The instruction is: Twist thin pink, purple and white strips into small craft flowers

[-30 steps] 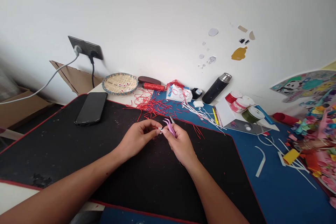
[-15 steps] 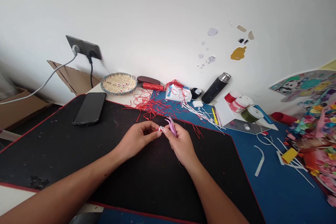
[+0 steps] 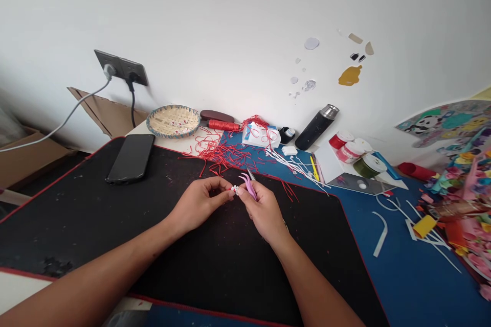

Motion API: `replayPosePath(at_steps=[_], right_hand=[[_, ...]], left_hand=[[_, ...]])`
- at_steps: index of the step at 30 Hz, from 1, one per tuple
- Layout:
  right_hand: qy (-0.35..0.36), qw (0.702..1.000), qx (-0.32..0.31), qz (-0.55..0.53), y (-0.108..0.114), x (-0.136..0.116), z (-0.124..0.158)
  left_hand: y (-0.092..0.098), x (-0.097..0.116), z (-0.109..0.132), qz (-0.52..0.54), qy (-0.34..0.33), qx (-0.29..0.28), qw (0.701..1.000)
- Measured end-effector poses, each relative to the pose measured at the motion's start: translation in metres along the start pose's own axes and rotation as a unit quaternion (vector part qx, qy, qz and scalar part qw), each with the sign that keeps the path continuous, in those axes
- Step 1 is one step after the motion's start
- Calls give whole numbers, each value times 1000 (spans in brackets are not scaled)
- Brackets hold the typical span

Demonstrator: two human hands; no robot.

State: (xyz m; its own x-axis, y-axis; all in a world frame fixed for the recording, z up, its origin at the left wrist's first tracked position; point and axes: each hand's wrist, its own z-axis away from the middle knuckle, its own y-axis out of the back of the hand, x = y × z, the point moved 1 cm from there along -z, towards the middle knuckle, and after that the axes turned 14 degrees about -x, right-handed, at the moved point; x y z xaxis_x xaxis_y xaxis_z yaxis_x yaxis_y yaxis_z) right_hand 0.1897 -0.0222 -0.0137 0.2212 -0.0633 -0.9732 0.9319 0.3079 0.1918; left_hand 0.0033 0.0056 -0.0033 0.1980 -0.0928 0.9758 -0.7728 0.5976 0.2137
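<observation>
My left hand (image 3: pixel 197 203) and my right hand (image 3: pixel 263 213) meet in the middle of the view, above a black desk mat (image 3: pixel 76 225) with a red edge. Between their fingertips is a tiny white curled paper strip (image 3: pixel 235 190). The left fingers pinch it. My right hand grips purple-pink tweezers (image 3: pixel 250 188), whose metal tip points up and away from me. Part of the small piece is hidden by my fingers, and I cannot tell whether the tweezers touch it.
Tangled red paper strips (image 3: pixel 224 154) lie along the mat's far edge. Behind stand a woven basket (image 3: pixel 173 121), a black flask (image 3: pixel 316 127) and jars. A black phone (image 3: pixel 130 159) lies on the mat. Colourful paper crafts (image 3: pixel 464 214) pile up at right.
My hands stay nearly in place, with the white curl still between them. The tweezers tilt slightly, and the view shifts a little.
</observation>
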Motion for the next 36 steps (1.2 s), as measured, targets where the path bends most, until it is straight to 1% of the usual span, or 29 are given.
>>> replayPosePath(at_steps=[3,6,12,18,22,31,36], right_hand=[[-5,1000,4,-7,-1,2,-1],[-6,1000,8,-12,-1,3,-1],[7,1000,0,-11,1,-3,0],[5,1000,4,1,3,-5,1],[4,1000,6,-11,2,-4,0],[4,999,10,-48,-1,-3,-1],[14,995,-6,-97,-5,-4,-2]], left_hand=[[-1,-2,0,-1,0,4,1000],[-1,-4,-2,19,8,5,1000],[-2,-1,-3,37,23,0,999],[-4,0,-2,33,16,-11,999],[-4,0,-1,30,1,-15,999],[-4,4,0,32,-2,0,999],[-4,3,2,19,-5,3,1000]])
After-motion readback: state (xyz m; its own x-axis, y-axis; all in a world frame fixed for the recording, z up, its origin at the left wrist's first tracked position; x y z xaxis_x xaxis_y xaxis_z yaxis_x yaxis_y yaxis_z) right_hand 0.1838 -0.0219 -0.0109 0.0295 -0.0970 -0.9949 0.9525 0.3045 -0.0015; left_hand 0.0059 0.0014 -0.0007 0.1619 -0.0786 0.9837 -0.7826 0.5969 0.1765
